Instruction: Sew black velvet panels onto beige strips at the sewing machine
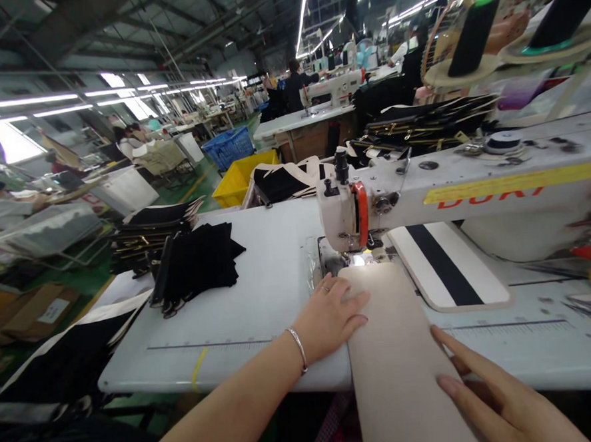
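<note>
Closest in, a long beige panel (391, 348) hangs over the table edge (225, 379) and runs up to the sewing machine (342, 211). The right hand (496, 385) is half open, thumb and forefinger apart along its right side; the left hand (331, 310) lies flat, loosely spread over its left side, gripping nothing. I can't quite make out the needle from here. Uneven pressure could skew the panel, its overhang might drag, and fingers straying forward could get pricked.
</note>
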### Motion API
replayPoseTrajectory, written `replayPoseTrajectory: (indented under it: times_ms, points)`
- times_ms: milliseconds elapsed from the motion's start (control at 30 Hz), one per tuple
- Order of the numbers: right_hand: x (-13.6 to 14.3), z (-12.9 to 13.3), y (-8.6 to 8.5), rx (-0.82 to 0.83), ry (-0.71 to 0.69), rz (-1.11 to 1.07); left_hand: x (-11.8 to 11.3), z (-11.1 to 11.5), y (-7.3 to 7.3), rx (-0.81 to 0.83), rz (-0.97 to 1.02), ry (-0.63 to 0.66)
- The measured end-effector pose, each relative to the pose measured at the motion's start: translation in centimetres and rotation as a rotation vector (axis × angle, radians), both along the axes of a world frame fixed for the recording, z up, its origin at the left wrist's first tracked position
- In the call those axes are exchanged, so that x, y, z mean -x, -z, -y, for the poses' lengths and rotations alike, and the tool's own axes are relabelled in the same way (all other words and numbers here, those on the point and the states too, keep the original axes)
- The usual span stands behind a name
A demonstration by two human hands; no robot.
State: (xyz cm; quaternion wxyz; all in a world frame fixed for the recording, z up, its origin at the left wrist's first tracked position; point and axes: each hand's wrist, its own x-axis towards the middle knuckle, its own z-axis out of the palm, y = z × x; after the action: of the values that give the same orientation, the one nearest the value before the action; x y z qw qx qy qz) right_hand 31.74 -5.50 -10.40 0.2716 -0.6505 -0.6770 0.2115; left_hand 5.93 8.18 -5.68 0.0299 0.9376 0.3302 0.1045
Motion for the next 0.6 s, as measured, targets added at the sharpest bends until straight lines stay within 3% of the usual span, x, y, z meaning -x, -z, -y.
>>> replayPoseTrajectory:
  times_ms: [167, 333, 600]
  points:
    - [2.8, -3.4, -2.1, 0.102, 0.039, -0.123, 1.3, -0.9, 0.8, -0.004, 0.038, -0.059]
    - [3.0, -4.5, -2.1, 0.147, 0.048, -0.125, 1.4, -1.3, 1.2, 0.014, 0.080, -0.076]
    - [3.3, -4.9, -1.9, 0.090, 0.015, -0.084, 1.2, -1.6, 1.2, 0.033, 0.090, -0.092]
